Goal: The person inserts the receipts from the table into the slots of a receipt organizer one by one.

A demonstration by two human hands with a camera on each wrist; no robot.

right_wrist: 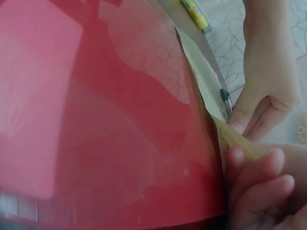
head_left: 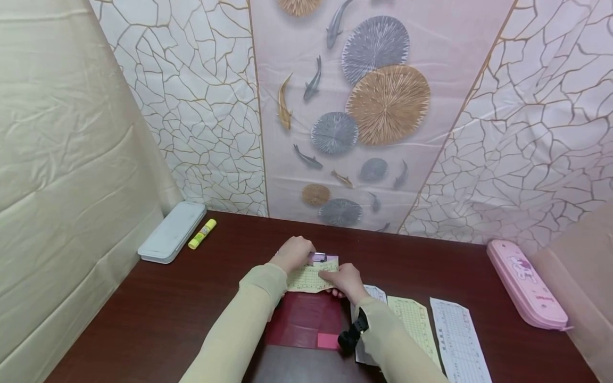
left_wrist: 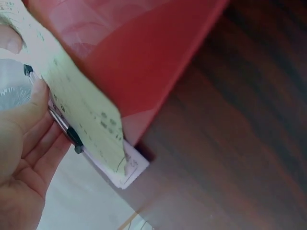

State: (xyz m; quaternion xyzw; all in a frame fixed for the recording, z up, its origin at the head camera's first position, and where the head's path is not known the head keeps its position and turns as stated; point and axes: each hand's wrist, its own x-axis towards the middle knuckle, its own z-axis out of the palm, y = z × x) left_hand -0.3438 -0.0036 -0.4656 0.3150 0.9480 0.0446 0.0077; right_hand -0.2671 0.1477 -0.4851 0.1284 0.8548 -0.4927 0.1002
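Observation:
A yellowish printed paper slip (head_left: 311, 279) with a ruled grid lies across the top of a red translucent folder (head_left: 305, 319). At the slip's far edge, my left hand (head_left: 293, 254) pinches a metal clip (head_left: 319, 257), thumb on one side and fingers behind. A pale pink card edge (left_wrist: 136, 170) sticks out beneath the slip near the clip. My right hand (head_left: 349, 283) pinches the slip's right end, thumb on top and fingertips (right_wrist: 271, 163) underneath. In the left wrist view the slip (left_wrist: 86, 105) bends up off the red sheet.
Right of the folder lie a white slip (head_left: 375, 292), a yellow slip (head_left: 414, 319) and another white slip (head_left: 460, 338). A pink pencil case (head_left: 527, 284) stands at far right. At left are a pale blue case (head_left: 173, 232) and a yellow glue stick (head_left: 202, 234). Patterned cloth hangs behind the table.

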